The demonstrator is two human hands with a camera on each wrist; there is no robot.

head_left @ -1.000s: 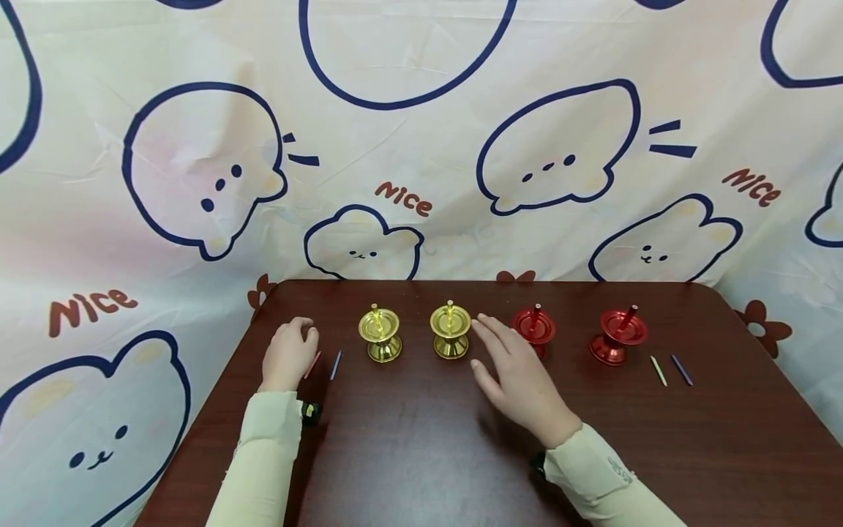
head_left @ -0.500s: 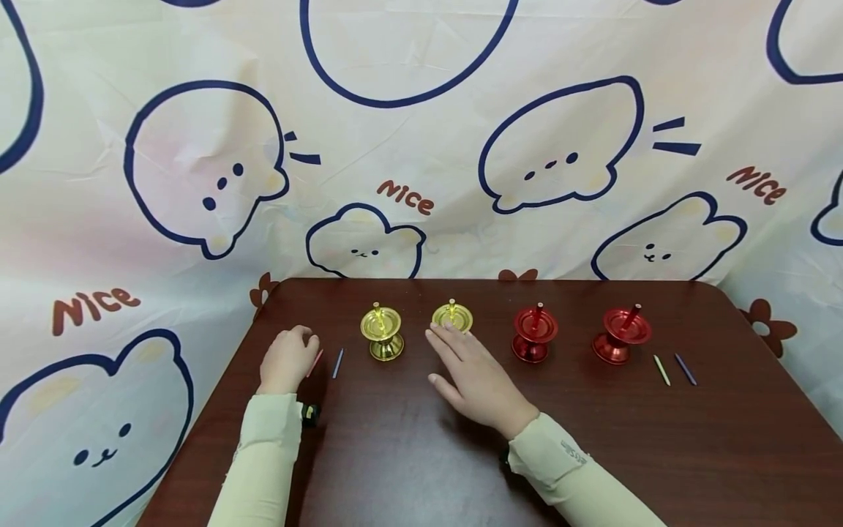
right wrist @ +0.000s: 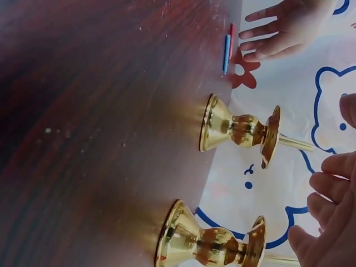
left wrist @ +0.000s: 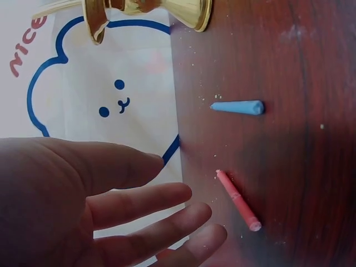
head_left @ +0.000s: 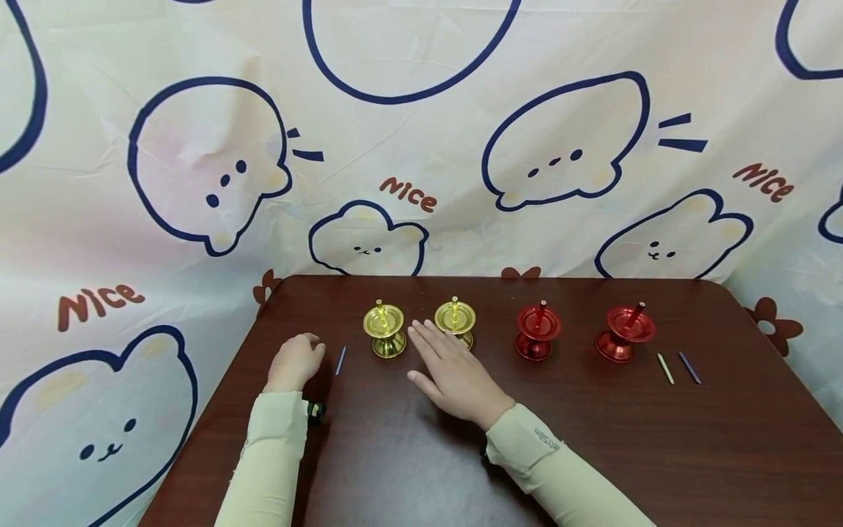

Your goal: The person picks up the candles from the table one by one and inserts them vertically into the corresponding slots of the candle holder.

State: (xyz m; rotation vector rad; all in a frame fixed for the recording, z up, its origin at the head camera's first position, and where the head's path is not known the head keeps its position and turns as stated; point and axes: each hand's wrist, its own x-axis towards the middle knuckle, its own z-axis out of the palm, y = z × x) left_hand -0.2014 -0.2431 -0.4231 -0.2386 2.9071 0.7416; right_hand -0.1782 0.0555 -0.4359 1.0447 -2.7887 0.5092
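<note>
I judged that the left hand, to the left of the left gold holder, was at the step of reaching for the red stick. Its fingers were loosely spread and grasped nothing. The next move would call for lowering them and pinching this stick without disturbing the blue stick, which lay between it and the holder. The right hand, to the holder's right and nearer the person, was also free, fingers extended. The head view hid the red stick; both wrist views showed it.
</note>
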